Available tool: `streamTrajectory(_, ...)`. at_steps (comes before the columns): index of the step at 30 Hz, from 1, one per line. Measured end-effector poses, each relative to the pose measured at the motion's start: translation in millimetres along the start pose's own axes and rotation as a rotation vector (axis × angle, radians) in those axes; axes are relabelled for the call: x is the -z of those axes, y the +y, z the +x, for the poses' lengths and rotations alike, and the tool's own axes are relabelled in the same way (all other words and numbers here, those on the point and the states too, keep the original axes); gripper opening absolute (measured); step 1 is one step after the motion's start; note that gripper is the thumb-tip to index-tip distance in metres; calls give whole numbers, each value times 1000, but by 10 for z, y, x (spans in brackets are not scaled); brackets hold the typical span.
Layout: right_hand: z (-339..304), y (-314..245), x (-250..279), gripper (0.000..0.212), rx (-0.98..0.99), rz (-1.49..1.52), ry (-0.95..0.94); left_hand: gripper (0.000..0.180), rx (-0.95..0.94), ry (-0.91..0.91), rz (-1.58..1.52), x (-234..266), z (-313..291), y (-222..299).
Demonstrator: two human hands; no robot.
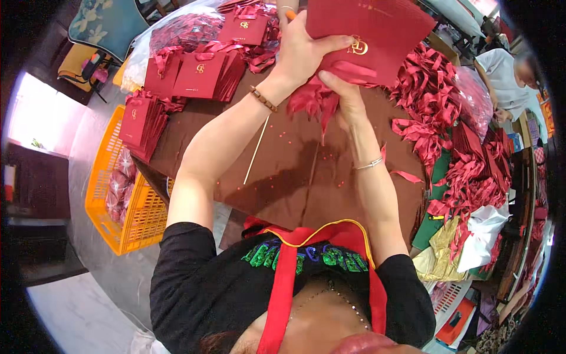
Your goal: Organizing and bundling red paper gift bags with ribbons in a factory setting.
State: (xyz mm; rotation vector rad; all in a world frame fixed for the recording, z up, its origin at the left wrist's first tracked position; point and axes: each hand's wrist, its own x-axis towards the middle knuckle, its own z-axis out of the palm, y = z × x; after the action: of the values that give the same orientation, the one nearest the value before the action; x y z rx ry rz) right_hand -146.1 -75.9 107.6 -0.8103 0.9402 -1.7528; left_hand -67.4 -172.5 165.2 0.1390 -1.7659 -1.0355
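A dark red paper gift bag (371, 32) with a gold emblem is raised at the top of the view, its ribbon handle (354, 72) hanging along the lower edge. My left hand (303, 52) grips its left side, thumb across the front and fingers mostly hidden behind. From below, my right hand (344, 94) closes at the bag's lower edge by the ribbon, its other fingers largely out of sight. Something small and orange (290, 15) shows beside my left hand. Loose red ribbons (315, 101) hang or lie just beneath the bag; which, I cannot tell.
Several red gift bags (200, 74) stand at the brown table's (277, 194) far left. A thin stick (256, 150) lies mid-table. Red ribbons (427, 88) heap on the right. An orange crate (141, 209) sits lower left. Another person (507, 79) is at far right.
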Motion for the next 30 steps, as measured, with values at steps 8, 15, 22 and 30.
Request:
streamTrajectory(8, -65, 132, -156, 28, -201, 103, 6, 37, 216, 34, -201, 87, -184, -84)
streamTrajectory(15, 480, 150, -425, 13, -388, -64, -179, 30, 438, 89, -465, 609, 145, -166)
streamTrajectory(22, 973, 321, -890, 11, -100, -12, 57, 20, 447, 294, -428, 1022, 452, -293)
streamTrajectory(30, 1468, 338, -313, 7, -212, 324, 161, 19, 931, 84, -557, 598, 928, -1133)
